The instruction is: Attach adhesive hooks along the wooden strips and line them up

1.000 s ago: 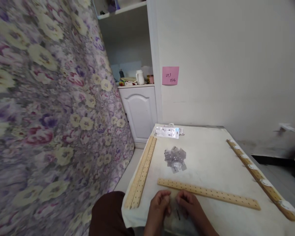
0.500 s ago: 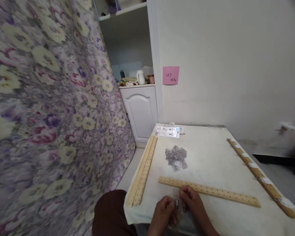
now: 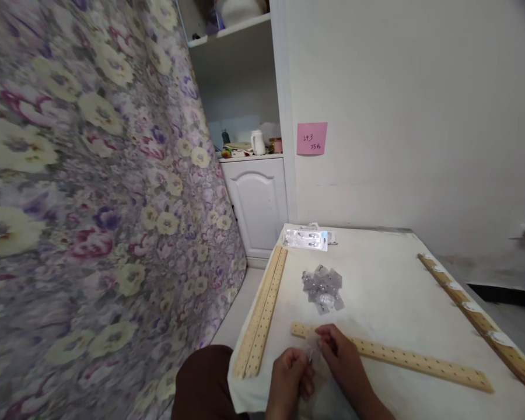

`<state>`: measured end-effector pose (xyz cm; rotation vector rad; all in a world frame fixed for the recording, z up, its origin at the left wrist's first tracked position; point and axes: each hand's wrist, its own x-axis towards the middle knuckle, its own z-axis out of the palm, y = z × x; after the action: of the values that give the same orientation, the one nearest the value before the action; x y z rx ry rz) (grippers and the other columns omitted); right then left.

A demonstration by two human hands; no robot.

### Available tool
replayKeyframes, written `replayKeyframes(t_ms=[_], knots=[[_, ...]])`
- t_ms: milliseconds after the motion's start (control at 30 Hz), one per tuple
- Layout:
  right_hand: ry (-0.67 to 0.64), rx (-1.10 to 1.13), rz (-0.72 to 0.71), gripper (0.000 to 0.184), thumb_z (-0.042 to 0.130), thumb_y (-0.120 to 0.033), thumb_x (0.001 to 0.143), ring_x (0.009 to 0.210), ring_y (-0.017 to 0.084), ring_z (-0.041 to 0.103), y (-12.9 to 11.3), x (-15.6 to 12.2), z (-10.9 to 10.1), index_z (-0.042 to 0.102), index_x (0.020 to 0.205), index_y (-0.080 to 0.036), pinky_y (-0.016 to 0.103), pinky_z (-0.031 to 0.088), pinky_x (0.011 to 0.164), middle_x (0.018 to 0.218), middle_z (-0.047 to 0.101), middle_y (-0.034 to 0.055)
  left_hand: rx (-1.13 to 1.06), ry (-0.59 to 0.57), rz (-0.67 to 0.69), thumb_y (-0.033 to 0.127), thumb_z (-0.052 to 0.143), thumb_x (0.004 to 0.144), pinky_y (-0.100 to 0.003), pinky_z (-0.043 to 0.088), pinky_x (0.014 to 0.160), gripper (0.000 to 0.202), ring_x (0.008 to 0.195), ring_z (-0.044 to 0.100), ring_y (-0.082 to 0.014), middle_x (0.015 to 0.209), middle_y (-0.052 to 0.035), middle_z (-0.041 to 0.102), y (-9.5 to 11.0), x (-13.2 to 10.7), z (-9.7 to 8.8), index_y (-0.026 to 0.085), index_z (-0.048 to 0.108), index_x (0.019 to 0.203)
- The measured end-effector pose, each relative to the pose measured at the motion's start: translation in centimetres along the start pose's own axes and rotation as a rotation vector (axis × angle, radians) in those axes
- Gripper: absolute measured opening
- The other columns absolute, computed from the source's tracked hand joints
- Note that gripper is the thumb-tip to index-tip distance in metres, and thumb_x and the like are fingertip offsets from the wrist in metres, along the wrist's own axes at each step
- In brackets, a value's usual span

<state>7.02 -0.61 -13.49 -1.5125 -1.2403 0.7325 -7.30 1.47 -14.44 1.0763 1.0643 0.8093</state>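
Near the table's front edge, my left hand [image 3: 289, 373] pinches a clear plastic piece with a small metal part [image 3: 311, 350]; its fingers are closed. My right hand [image 3: 339, 353] is closed on the upper right side of the same piece, thumb against fingertips. Just beyond the hands lies a wooden strip with rows of small holes [image 3: 420, 360], partly covered by my right hand. Past it sits a loose pile of clear square pieces with metal bits [image 3: 322, 289]. The exact kind of these pieces is too small to tell.
Two more holed wooden strips [image 3: 262, 315] lie side by side along the table's left edge. On the right edge is a strip with several white round pieces [image 3: 471, 307]. Clear packaging [image 3: 306, 239] lies at the back. A floral curtain [image 3: 114, 233] hangs at left.
The view has shifted slightly, so the whole scene sits a little lower and further right. Both hands still hold the clear piece, now raised slightly and overlapping the strip's left part.
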Motion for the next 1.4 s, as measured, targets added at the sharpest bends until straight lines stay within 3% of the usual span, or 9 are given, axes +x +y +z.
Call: replayKeyframes(t_ms=[233,433,667,1133,1400], knots=[[-0.020,-0.159,-0.010,0.020,0.046,-0.030,0.076,0.070,0.018,0.061,-0.4,3.6,1.3,0.060,0.088,-0.022,0.027,0.044,0.066,0.074,0.066,0.0011,0.099,0.054,0.035,0.038,0.051,0.074,-0.018,0.029,0.035,0.023,0.032,0.042,-0.0065,0.043,0.0054,0.052,1.5,2.3,-0.9,0.017,0.049,0.065],[-0.048,-0.252,-0.001,0.022,0.043,-0.028,0.075,0.072,0.017,0.062,-0.1,5.3,2.3,0.061,0.088,-0.022,0.025,0.043,0.067,0.075,0.067,0.0007,0.303,0.151,0.045,0.034,0.046,0.075,-0.019,0.023,0.031,0.020,0.028,0.040,-0.0073,0.041,0.0078,0.048,1.7,3.6,-1.3,0.021,0.042,0.061],[-0.053,-0.309,0.003,0.022,0.042,-0.028,0.077,0.075,0.017,0.062,0.6,5.7,3.0,0.060,0.089,-0.023,0.025,0.042,0.067,0.077,0.067,0.0003,0.358,0.211,0.062,0.028,0.041,0.077,-0.019,0.022,0.031,0.018,0.026,0.040,-0.0070,0.044,0.0081,0.049,1.3,4.3,-1.4,0.022,0.038,0.060],[-0.063,-0.426,0.121,0.023,0.043,-0.029,0.077,0.084,0.016,0.063,0.2,5.7,3.5,0.060,0.093,-0.027,0.026,0.040,0.071,0.087,0.069,-0.0018,0.296,0.169,-0.065,0.027,0.035,0.080,-0.019,0.019,0.025,0.015,0.023,0.038,-0.0087,0.039,0.0058,0.054,1.3,4.4,-1.4,0.023,0.038,0.065],[-0.052,-0.432,0.131,0.025,0.042,-0.028,0.078,0.080,0.016,0.062,-0.2,5.6,3.4,0.058,0.097,-0.029,0.026,0.039,0.067,0.082,0.067,-0.0027,0.304,0.158,-0.055,0.029,0.034,0.081,-0.019,0.020,0.025,0.017,0.023,0.038,-0.0089,0.039,0.0056,0.054,1.2,4.5,-1.6,0.023,0.038,0.065]])
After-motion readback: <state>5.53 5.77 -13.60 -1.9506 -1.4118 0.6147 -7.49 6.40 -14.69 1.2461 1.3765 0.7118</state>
